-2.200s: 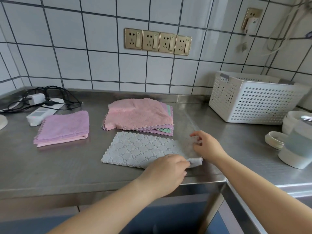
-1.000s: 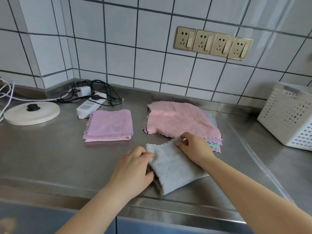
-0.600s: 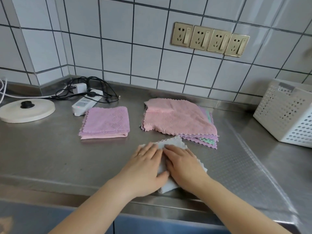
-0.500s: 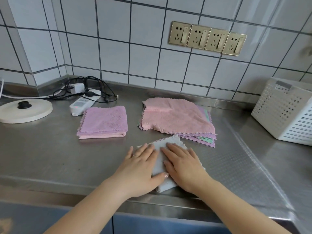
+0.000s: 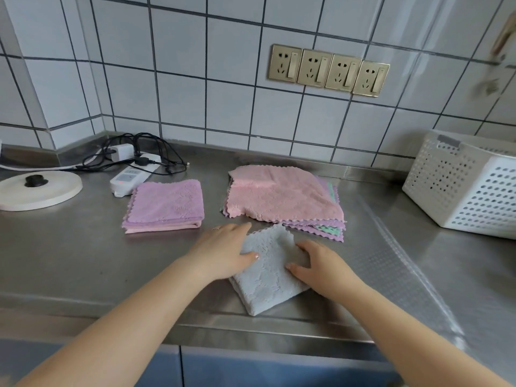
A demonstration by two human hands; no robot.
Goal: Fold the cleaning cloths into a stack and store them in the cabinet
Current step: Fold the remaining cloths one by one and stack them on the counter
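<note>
Grey cloth (image 5: 269, 270), folded to a small thick square, turned cornerwise near the front edge of the steel counter (image 5: 64, 263), one corner toward twelve o'clock, another toward six just short of the counter lip. Left hand (image 5: 223, 251) at the cloth's nine o'clock side, fingers straight and pointed toward one o'clock along the counter, thumb laid across the cloth's top. Right hand (image 5: 318, 265) at the three o'clock side, fingers bent over the cloth's edge, thumb on the upper face; whether gripping or merely pressing, cannot tell. Both hands apart, bare grey cloth showing between them.

At twelve o'clock from the grey cloth, just beside its far corner, unfolded pile (image 5: 282, 195) lying flat: pink on top, purple and green edges showing beneath at the four o'clock side. At ten o'clock, well apart from the hands, folded stack (image 5: 166, 206): purple over pink, edges squared. Beyond that stack, at eleven o'clock, white power strip (image 5: 131, 175) touching or nearly touching the stack's far corner, with black cables (image 5: 139, 150) and a white plug adapter. At nine o'clock, far left, round white lid (image 5: 39, 191) with a black knob. At two o'clock, white perforated basket (image 5: 463, 188) against the tiled wall (image 5: 178, 79). Four brass sockets (image 5: 328, 69) in a row on the tiles at one o'clock.
</note>
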